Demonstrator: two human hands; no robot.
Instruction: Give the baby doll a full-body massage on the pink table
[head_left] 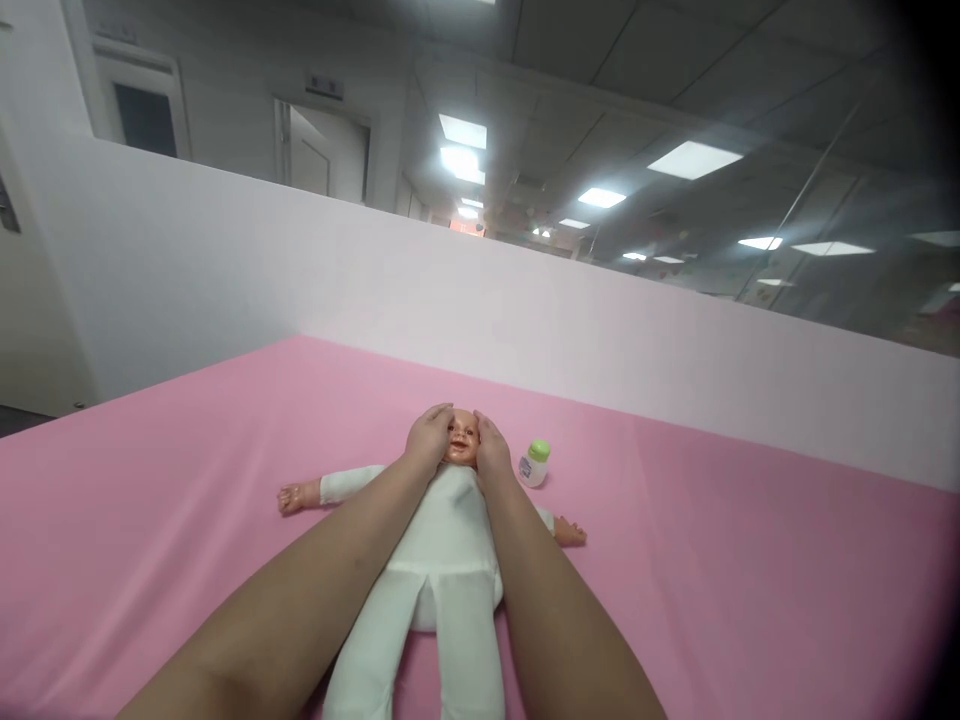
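A baby doll [450, 525] with a white cloth body lies on its back, face up, its arms spread to both sides and its legs towards me. My left hand [430, 432] cups the left side of the doll's head, with its fingers curved along the temple. On the opposite side, my right hand [492, 446] is held round the head in the same way. The doll's face shows between my palms, while the sides of its head are covered. A small clear bottle [533, 468] with a green cap stands just right of my right hand, apart from it.
Under the doll is a pink sheet [225, 440] with light creases. A low white wall [525, 310] runs along its far edge. Beyond that are a partly open door [309, 155], glass panels and lit ceiling lamps. Another door [30, 300] stands at the far left.
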